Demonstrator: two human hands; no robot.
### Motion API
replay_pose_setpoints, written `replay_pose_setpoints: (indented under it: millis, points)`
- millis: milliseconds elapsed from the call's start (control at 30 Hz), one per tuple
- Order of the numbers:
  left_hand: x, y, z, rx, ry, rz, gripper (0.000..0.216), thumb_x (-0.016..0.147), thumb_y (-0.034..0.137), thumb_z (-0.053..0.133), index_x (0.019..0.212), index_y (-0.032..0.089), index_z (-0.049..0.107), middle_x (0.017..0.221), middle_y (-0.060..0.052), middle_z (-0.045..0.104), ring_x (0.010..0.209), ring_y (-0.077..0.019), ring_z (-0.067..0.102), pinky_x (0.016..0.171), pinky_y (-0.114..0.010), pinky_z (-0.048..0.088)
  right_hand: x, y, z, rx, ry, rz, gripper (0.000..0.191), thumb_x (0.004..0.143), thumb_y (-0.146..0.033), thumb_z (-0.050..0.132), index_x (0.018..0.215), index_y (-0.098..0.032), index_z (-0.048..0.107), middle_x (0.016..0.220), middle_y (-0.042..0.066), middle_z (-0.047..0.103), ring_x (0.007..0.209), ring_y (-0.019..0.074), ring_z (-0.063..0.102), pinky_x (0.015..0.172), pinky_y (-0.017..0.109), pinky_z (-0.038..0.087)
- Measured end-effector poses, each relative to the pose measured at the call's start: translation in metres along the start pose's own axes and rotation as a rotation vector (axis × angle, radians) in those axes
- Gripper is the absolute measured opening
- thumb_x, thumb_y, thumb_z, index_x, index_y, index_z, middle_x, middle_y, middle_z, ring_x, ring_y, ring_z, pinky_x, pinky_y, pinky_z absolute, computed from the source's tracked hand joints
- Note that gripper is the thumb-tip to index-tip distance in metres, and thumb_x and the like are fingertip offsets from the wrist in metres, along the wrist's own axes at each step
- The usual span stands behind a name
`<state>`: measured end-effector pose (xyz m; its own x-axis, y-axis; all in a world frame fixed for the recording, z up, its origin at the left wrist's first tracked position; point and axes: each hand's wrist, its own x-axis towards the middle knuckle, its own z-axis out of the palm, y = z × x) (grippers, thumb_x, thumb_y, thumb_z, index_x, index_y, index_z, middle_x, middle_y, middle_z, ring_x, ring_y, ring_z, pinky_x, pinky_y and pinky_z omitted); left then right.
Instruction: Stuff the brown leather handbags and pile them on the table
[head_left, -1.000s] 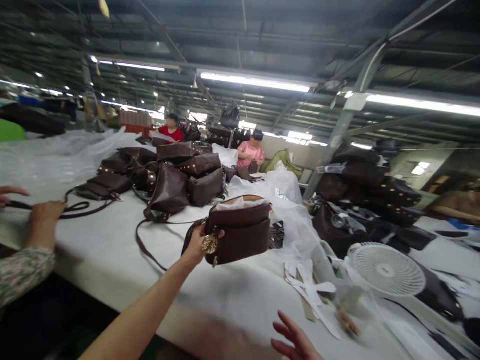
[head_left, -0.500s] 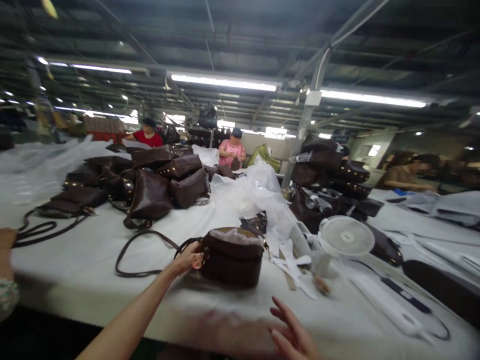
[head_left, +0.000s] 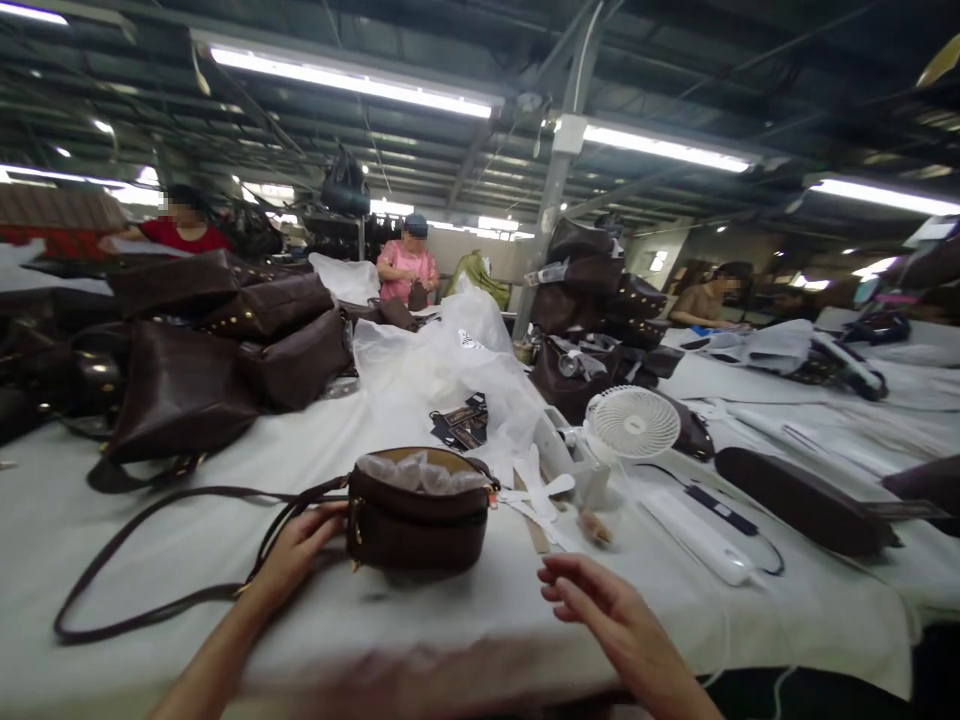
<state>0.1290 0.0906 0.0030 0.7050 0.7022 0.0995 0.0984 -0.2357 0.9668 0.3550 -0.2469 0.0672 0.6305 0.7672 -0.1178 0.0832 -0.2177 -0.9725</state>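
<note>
A dark brown leather handbag (head_left: 420, 535) stands upright on the white-covered table, its top open on crumpled clear plastic stuffing (head_left: 420, 472). Its long shoulder strap (head_left: 97, 570) loops out to the left across the cloth. My left hand (head_left: 296, 550) lies beside the bag's left end, fingers stretched toward it and close to the strap. The fingertips seem to touch the bag's side, but I see no grip around it. To the right of the bag, my right hand (head_left: 600, 605) hovers over the table edge, fingers apart and slightly bent, with nothing in it.
Piled brown bags (head_left: 187, 370) fill the left side. Behind the handbag lie white plastic wrapping (head_left: 465, 350) and black tags (head_left: 461, 420). A white fan (head_left: 632, 422), a power strip (head_left: 697, 535) and a long brown case-like piece (head_left: 802, 500) are at right. Co-workers sit farther back.
My view has swung to the right. The left hand's fingers have loosened from the bag's end and lie flatter beside it. My right hand has come further into view, still empty.
</note>
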Motion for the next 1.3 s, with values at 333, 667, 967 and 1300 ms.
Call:
replay_pose_setpoints:
  millis: [333,667,967,1300]
  points:
    - [-0.001,0.001,0.008,0.113,0.047,-0.037,0.038,0.078,0.046,0.063,0.106,0.022,0.074,0.104,-0.007,0.074,0.102,-0.0299,0.066,0.096,-0.041,0.05,0.225,-0.097,0.031,-1.145,-0.066,-0.317,0.027,0.092,-0.02,0.044,0.102,-0.021,0.069,0.107,0.006,0.071,0.102,0.0189,0.064,0.088,0.027,0.046]
    - [0.003,-0.007,0.008,0.16,0.061,-0.067,0.033,0.076,0.04,0.065,0.103,0.024,0.076,0.107,-0.008,0.073,0.105,-0.0328,0.064,0.096,-0.04,0.05,0.311,-0.028,0.074,-1.288,-0.097,-0.061,0.03,0.075,-0.002,0.059,0.104,-0.009,0.068,0.11,0.023,0.067,0.107,0.0328,0.063,0.088,0.04,0.047]
    - [-0.002,-0.008,0.008,0.204,0.006,0.059,0.033,0.084,0.033,0.056,0.112,0.025,0.071,0.116,-0.007,0.07,0.108,-0.0281,0.064,0.099,-0.038,0.048,0.268,-0.108,0.023,-0.418,-0.156,-0.258,0.053,0.084,-0.029,0.059,0.134,-0.013,0.048,0.12,0.013,0.063,0.105,0.0224,0.063,0.086,0.035,0.052]
    - [-0.052,0.036,0.021,0.31,0.277,0.219,0.023,0.079,0.03,0.058,0.093,0.024,0.074,0.099,-0.006,0.074,0.094,-0.0269,0.066,0.088,-0.034,0.05,0.098,-0.181,0.007,0.169,-0.426,-0.242,0.044,0.071,-0.034,0.077,0.112,-0.022,0.064,0.111,0.008,0.068,0.104,0.0272,0.066,0.084,0.043,0.055]
